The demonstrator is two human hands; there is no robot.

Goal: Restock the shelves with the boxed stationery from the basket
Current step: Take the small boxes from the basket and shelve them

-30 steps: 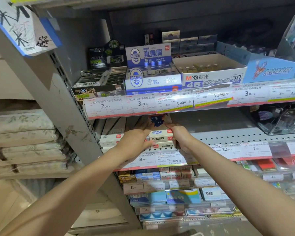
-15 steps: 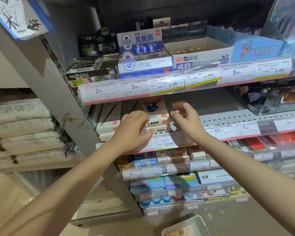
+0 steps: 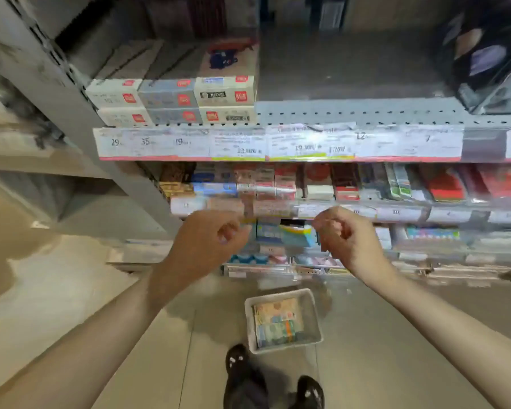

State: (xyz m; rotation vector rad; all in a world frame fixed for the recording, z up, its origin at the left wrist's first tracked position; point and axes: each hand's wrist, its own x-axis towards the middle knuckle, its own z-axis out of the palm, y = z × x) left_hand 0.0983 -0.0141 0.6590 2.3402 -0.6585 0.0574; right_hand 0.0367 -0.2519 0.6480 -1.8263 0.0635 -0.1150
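A white basket (image 3: 314,312) stands on the floor below my hands, with colourful stationery boxes (image 3: 276,321) lying in it. On the shelf (image 3: 337,113) above, white and grey boxes (image 3: 171,98) sit stacked at the left; the rightmost stack (image 3: 226,94) has a blue figure printed on top. My left hand (image 3: 204,243) and my right hand (image 3: 345,234) hang in front of the lower shelves, fingers loosely curled, holding nothing. The picture is blurred.
A grey slanted upright (image 3: 56,69) bounds the shelving on the left. Lower shelves (image 3: 307,211) hold several small packs behind price strips. A dark packaged item (image 3: 490,54) sits at the shelf's right end. My black shoes (image 3: 275,379) stand just before the basket.
Both hands have left the stacked boxes on the shelf and dropped lower. The view has tilted down, bringing the whole basket and my shoes into sight.
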